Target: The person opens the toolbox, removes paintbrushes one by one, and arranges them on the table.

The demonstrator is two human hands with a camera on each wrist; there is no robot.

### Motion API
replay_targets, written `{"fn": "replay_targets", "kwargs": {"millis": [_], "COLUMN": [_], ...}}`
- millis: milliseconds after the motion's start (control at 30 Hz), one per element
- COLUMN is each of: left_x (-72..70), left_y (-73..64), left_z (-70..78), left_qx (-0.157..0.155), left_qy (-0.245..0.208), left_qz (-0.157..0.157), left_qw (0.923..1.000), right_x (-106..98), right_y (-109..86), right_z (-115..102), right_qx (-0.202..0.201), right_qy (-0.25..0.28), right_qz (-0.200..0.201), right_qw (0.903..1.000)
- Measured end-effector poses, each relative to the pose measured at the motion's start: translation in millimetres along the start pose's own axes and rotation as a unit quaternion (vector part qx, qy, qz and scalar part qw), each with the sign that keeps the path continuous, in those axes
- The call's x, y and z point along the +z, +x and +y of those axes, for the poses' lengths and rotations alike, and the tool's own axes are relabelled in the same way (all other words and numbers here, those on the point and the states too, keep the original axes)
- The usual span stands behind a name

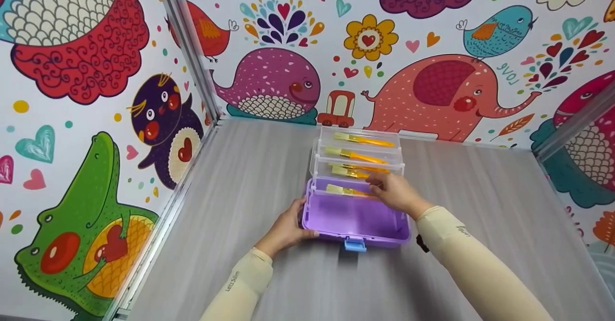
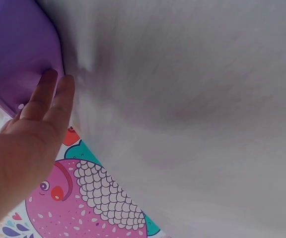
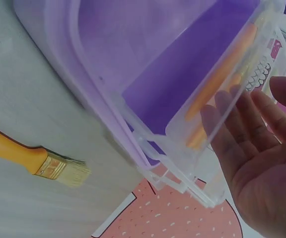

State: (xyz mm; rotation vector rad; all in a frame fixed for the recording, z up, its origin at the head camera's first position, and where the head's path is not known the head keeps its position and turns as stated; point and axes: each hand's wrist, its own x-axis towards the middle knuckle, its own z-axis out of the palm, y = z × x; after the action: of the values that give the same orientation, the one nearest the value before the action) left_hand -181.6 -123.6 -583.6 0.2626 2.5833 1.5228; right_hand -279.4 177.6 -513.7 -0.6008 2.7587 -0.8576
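We see a cream fabric "Lets Slim" sleeve [image 1: 249, 275], crosswise yellow-handled paintbrushes [image 1: 367, 141], bristles left, relaxed hands [image 1: 284, 227] [image 1: 396, 193] touching a purple plastic box [image 1: 353, 215].

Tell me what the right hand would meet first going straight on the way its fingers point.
The right hand would probably meet the lowest clear tray first, then the orange brush handle inside it; exact depth and contact are unclear.

The right hand [image 3: 259, 158] is at the edge of a clear tray [image 3: 180, 131] holding orange handles [image 3: 225, 72]. A brush [image 3: 34, 159] (pale-bristled) lies on the counter [image 3: 29, 99] near a purple box [image 3: 182, 74].
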Motion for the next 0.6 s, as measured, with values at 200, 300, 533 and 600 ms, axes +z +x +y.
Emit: {"fn": "replay_targets", "kwargs": {"millis": [200, 300, 533, 600], "left_x": [0.8, 0.7, 0.6, 0.7], "left_y": [0.8, 0.8, 0.9, 1.1], "left_z": [0.1, -0.3, -0.7, 0.1], "left_qx": [0.001, 0.002, 0.001, -0.003], "left_qy": [0.006, 0.003, -0.002, -0.004], "left_qz": [-0.001, -0.003, -0.003, -0.005], "left_qw": [1.0, 1.0, 1.0, 1.0], "right_x": [1.2, 1.9, 4.6, 5.2], "right_y": [0.1, 0.4, 1.2, 1.3], "right_z": [-2.9, -3.9, -4.3, -3.9], "right_qx": [0.014, 0.011, -0.032, -0.044], "right_qy": [-0.027, -0.044, -0.081, -0.088], "right_qz": [-0.021, -0.021, -0.004, 0.001], "right_qw": [0.9993, 0.9988, 0.9962, 0.9952]}}
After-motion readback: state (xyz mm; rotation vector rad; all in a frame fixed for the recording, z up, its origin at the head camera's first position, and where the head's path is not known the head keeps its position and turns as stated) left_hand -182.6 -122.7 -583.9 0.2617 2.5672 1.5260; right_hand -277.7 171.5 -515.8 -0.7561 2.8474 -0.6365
